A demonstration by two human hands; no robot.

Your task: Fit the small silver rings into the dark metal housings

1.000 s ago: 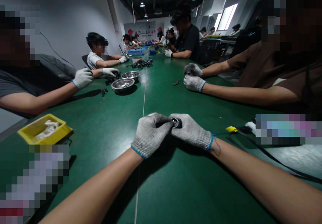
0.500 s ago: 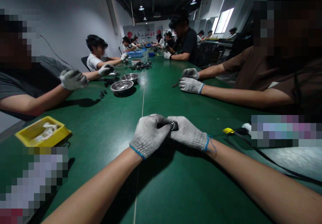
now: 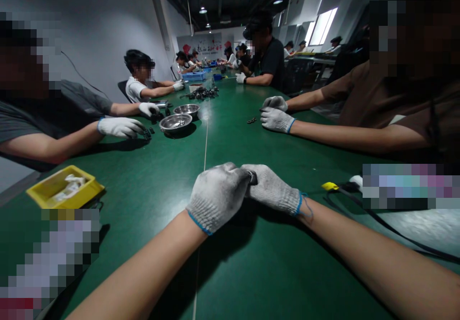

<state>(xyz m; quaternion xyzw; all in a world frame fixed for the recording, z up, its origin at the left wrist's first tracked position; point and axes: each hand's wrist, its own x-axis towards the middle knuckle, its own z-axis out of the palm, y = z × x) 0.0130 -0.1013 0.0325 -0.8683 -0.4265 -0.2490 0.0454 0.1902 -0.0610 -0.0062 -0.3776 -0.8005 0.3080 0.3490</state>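
Observation:
Both of my hands wear grey knit gloves with blue cuffs and meet just above the green table. My left hand is curled into a closed grip and pressed against my right hand, which is also closed. Between them sits a small dark round part; my left fingers now cover it almost entirely, with only a sliver showing at the seam.
A yellow tray with white bits lies at the near left. Two steel bowls stand further up. A black cable with a yellow tag runs along the right. Other gloved people work on both sides of the long table.
My left hand has closed further over the small round part, hiding it. The person at the left lowered a gloved hand to the table.

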